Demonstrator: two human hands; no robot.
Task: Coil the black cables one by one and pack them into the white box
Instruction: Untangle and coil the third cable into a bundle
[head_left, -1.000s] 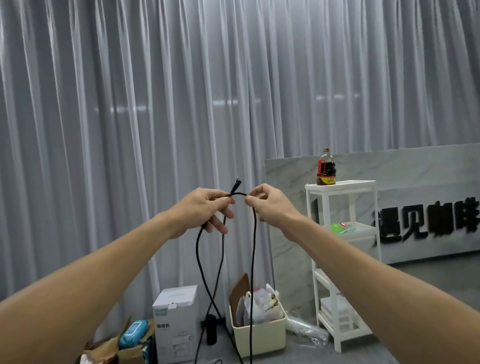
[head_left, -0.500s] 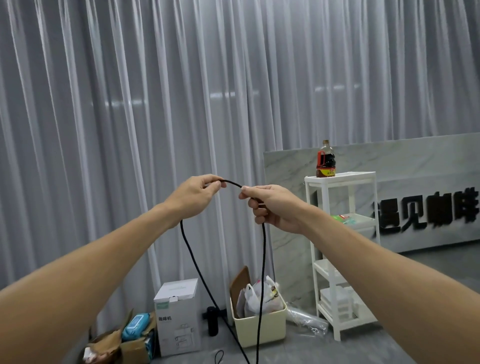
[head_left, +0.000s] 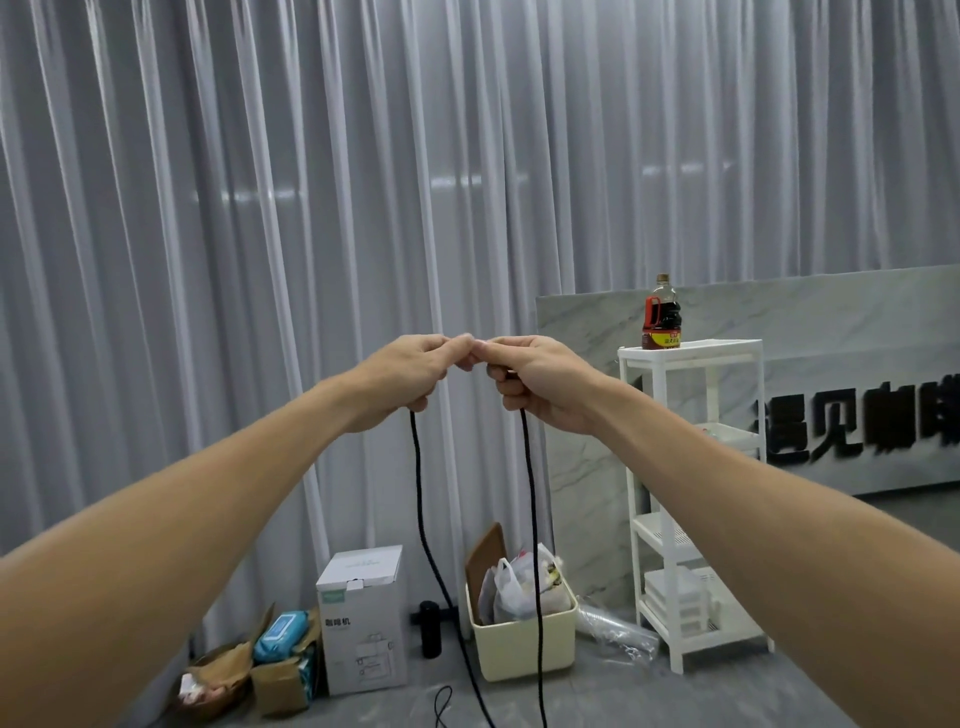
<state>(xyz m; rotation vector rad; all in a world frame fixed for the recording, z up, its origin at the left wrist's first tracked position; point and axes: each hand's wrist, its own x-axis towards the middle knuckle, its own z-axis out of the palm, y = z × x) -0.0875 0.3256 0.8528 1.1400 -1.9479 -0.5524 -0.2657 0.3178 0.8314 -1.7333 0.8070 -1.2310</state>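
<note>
Grey curtains hang behind; I see my left hand (head_left: 410, 371) and right hand (head_left: 540, 382) touching at the fingertips, each gripping the black cable (head_left: 531, 519); its two strands drop straight below them toward the floor.

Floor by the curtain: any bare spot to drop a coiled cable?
Bare grey floor in front of the cream bin, toward the white shelf unit. Crowded left: white box, cardboard clutter. The black cable hangs across the middle.
</note>
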